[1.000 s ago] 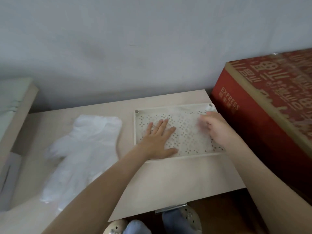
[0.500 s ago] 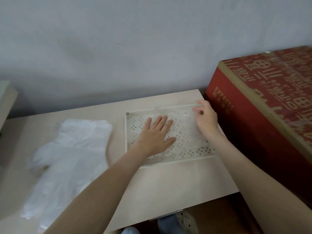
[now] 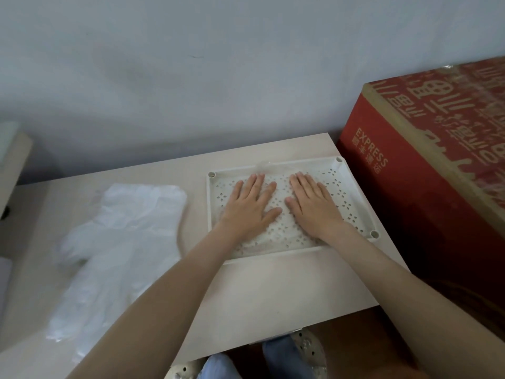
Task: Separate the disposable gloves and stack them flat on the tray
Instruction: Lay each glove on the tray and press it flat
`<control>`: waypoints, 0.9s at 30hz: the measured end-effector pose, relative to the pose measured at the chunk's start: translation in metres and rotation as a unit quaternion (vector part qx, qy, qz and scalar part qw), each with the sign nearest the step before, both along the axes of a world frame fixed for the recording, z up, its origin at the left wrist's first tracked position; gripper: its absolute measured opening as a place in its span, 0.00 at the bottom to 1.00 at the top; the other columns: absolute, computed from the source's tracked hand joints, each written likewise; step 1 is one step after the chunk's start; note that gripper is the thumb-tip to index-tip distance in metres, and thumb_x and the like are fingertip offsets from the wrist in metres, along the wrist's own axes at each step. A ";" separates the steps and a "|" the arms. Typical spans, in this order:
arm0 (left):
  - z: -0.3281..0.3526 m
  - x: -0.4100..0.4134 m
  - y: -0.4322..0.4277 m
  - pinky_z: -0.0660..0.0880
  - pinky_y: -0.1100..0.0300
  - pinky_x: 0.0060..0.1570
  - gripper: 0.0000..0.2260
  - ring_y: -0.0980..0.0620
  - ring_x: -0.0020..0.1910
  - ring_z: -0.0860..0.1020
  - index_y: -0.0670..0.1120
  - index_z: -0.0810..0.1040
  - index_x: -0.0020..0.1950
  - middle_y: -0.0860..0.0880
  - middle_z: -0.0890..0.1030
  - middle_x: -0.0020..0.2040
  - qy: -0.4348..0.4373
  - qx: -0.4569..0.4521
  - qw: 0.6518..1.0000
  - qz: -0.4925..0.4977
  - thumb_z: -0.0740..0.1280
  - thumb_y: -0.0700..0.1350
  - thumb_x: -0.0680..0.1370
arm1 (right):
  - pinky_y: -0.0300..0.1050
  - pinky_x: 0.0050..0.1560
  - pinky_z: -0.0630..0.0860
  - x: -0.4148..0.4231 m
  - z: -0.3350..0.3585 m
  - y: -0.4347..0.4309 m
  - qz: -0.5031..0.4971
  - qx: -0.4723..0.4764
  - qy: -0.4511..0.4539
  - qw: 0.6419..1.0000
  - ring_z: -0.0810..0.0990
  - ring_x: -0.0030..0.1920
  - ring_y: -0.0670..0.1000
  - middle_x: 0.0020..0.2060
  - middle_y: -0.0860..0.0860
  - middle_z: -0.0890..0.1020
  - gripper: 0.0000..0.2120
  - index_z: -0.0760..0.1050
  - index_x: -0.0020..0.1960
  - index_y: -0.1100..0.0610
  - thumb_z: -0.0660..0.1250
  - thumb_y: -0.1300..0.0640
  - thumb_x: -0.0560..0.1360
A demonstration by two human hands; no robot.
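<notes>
Head view:
- tray [image 3: 210,214] sits on table [image 3: 273,296], red box [image 3: 410,203] just beside tray's right side
- left hand [image 3: 250,207] and right hand [image 3: 313,207] both inside tray, palms down, fingers straight, thumbs near but apart, pressing clear glove [image 3: 261,167] flat
- film faint, layer count cannot tell
- glove pile [image 3: 123,242] lies left of tray, apart from it
- judgement: early stage, whole pile not yet separated or stacked

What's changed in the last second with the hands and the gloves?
The right hand left the far right corner of the tray, where its fingers were curled, and now lies flat beside the left hand. The left hand stayed flat on the tray; the glove pile stayed on the table.
</notes>
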State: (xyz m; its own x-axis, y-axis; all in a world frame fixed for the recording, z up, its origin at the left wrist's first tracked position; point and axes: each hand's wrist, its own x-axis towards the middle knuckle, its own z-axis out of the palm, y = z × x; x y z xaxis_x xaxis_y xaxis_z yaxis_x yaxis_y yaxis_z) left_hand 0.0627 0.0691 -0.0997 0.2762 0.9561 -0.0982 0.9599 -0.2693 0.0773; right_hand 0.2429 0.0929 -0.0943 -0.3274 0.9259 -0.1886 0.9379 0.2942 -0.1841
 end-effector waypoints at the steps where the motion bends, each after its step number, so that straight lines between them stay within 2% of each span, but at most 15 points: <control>1: 0.001 -0.004 -0.001 0.36 0.51 0.74 0.30 0.49 0.77 0.40 0.51 0.43 0.79 0.46 0.42 0.79 0.004 -0.004 1.000 0.003 0.42 0.63 0.80 | 0.48 0.76 0.36 -0.001 0.000 -0.001 -0.006 0.000 0.000 1.000 0.37 0.77 0.49 0.78 0.51 0.41 0.28 0.38 0.79 0.55 0.41 0.45 0.83; 4: 0.014 -0.013 -0.010 0.37 0.52 0.74 0.31 0.49 0.78 0.41 0.50 0.44 0.79 0.46 0.43 0.79 -0.013 0.016 1.000 0.000 0.40 0.63 0.80 | 0.49 0.75 0.37 -0.004 0.006 -0.006 -0.025 0.001 0.017 1.000 0.39 0.78 0.51 0.79 0.52 0.43 0.28 0.40 0.79 0.55 0.42 0.46 0.83; 6: 0.027 -0.019 -0.018 0.39 0.53 0.74 0.34 0.49 0.78 0.45 0.48 0.50 0.79 0.46 0.48 0.79 -0.095 0.046 0.994 0.015 0.37 0.63 0.77 | 0.49 0.76 0.40 -0.004 0.012 -0.008 -0.017 0.040 0.038 0.998 0.45 0.78 0.52 0.79 0.54 0.50 0.28 0.46 0.79 0.57 0.43 0.46 0.83; 9: 0.047 -0.041 -0.033 0.51 0.53 0.73 0.28 0.45 0.75 0.58 0.43 0.63 0.74 0.43 0.61 0.76 -0.221 0.104 0.966 0.084 0.45 0.56 0.81 | 0.50 0.75 0.49 -0.012 0.026 -0.013 0.029 0.118 0.053 0.991 0.57 0.76 0.54 0.76 0.56 0.62 0.28 0.57 0.77 0.60 0.45 0.47 0.81; 11: 0.052 -0.065 -0.045 0.56 0.52 0.71 0.23 0.41 0.71 0.63 0.39 0.69 0.70 0.41 0.67 0.72 -0.243 0.133 0.949 0.150 0.52 0.50 0.80 | 0.48 0.75 0.49 -0.019 0.036 -0.015 0.068 0.113 0.055 0.990 0.56 0.76 0.53 0.76 0.54 0.61 0.25 0.57 0.77 0.58 0.52 0.52 0.82; 15: 0.051 -0.114 -0.073 0.64 0.40 0.65 0.17 0.34 0.66 0.68 0.37 0.74 0.64 0.36 0.72 0.67 -0.180 0.172 0.941 0.228 0.61 0.40 0.76 | 0.45 0.74 0.47 -0.042 0.047 -0.027 0.155 0.035 0.068 0.985 0.53 0.77 0.50 0.77 0.51 0.57 0.26 0.54 0.78 0.54 0.56 0.56 0.81; 17: 0.052 -0.121 -0.085 0.66 0.40 0.63 0.16 0.34 0.64 0.70 0.38 0.76 0.61 0.37 0.73 0.66 -0.149 0.173 0.949 0.216 0.61 0.39 0.75 | 0.46 0.74 0.45 -0.051 0.040 -0.035 0.165 -0.012 0.060 0.984 0.49 0.77 0.50 0.78 0.50 0.53 0.28 0.51 0.79 0.52 0.56 0.52 0.82; 20: 0.058 -0.109 -0.092 0.67 0.42 0.62 0.15 0.38 0.62 0.75 0.40 0.78 0.57 0.39 0.76 0.63 -0.125 0.192 0.963 0.139 0.59 0.41 0.74 | 0.45 0.74 0.40 -0.058 0.026 -0.045 0.149 -0.056 0.026 0.987 0.42 0.78 0.48 0.79 0.49 0.45 0.31 0.43 0.79 0.50 0.52 0.45 0.82; 22: 0.059 -0.088 -0.090 0.60 0.44 0.69 0.16 0.42 0.66 0.72 0.42 0.77 0.62 0.41 0.74 0.67 -0.122 0.148 0.979 0.073 0.57 0.42 0.77 | 0.45 0.74 0.37 -0.060 0.021 -0.046 0.140 -0.063 0.013 0.988 0.39 0.78 0.48 0.79 0.49 0.43 0.31 0.40 0.79 0.50 0.50 0.44 0.83; 24: 0.050 -0.063 -0.086 0.51 0.49 0.74 0.19 0.48 0.72 0.66 0.44 0.71 0.69 0.45 0.69 0.72 -0.088 0.096 0.991 0.000 0.53 0.46 0.80 | 0.45 0.74 0.37 -0.060 0.020 -0.044 0.139 -0.065 0.000 0.988 0.39 0.78 0.48 0.78 0.49 0.42 0.31 0.39 0.79 0.51 0.50 0.44 0.83; 26: 0.040 -0.046 -0.083 0.49 0.47 0.73 0.24 0.49 0.73 0.65 0.45 0.68 0.73 0.46 0.69 0.73 -0.028 0.060 0.996 -0.055 0.47 0.52 0.81 | 0.45 0.74 0.36 -0.060 0.018 -0.042 0.143 -0.069 -0.010 0.987 0.38 0.77 0.48 0.78 0.49 0.41 0.30 0.38 0.79 0.52 0.48 0.45 0.83; 27: 0.036 -0.042 -0.081 0.47 0.46 0.74 0.25 0.49 0.74 0.63 0.46 0.63 0.75 0.45 0.66 0.74 -0.005 0.045 0.997 -0.067 0.46 0.54 0.81 | 0.45 0.75 0.36 -0.058 0.017 -0.041 0.142 -0.072 -0.010 0.987 0.37 0.77 0.47 0.78 0.49 0.41 0.30 0.38 0.78 0.52 0.48 0.45 0.83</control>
State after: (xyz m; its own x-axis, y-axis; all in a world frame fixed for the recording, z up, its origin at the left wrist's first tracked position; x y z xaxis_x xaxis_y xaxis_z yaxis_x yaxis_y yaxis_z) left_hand 0.0206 -0.0121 -0.0641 0.4018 0.9157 -0.0100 0.9145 -0.4007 0.0564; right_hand 0.1848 0.0520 -0.0775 -0.5650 0.7601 -0.3210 0.8251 0.5180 -0.2256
